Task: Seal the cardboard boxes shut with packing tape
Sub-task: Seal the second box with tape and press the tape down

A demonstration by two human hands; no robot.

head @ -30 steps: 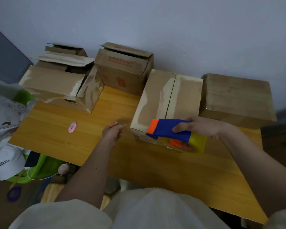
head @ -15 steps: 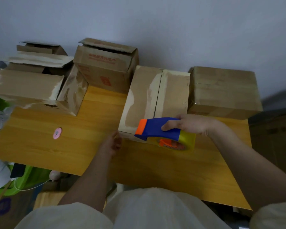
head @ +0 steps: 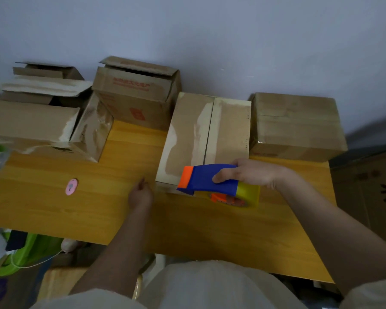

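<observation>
Wooden table [head: 125, 210] against plain wall. Middle box [head: 206, 132] flaps closed, centre seam untaped. Right hand [head: 252, 175] wrapped round tape dispenser [head: 214, 181] at seam's near end (probably to start strip). Left hand [head: 140, 194] at box's near corner; grip unclear.

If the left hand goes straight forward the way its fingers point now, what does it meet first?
Most likely the near left corner of the closed cardboard box just ahead of the left hand. The gap looks small, though depth is hard to judge from this single view.
</observation>
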